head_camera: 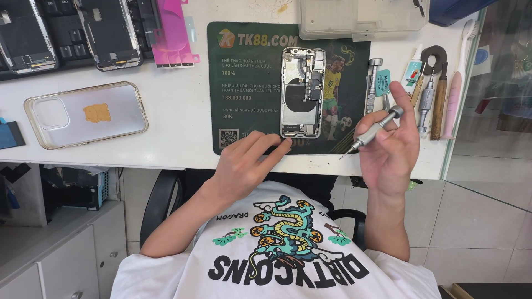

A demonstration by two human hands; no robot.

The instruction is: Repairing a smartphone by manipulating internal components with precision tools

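Observation:
An opened phone body with bare circuitry lies upright on a dark green mat on the white desk. My left hand rests flat on the mat's near edge, fingertips touching the phone's lower left corner. My right hand is raised to the right of the phone. It grips a small silver screwdriver, whose tip points down and left, just off the mat's lower right corner.
A clear phone case lies at the left. Two more phone frames and a pink sheet lie at the back left. Several hand tools line the desk's right edge. A translucent parts box sits behind the mat.

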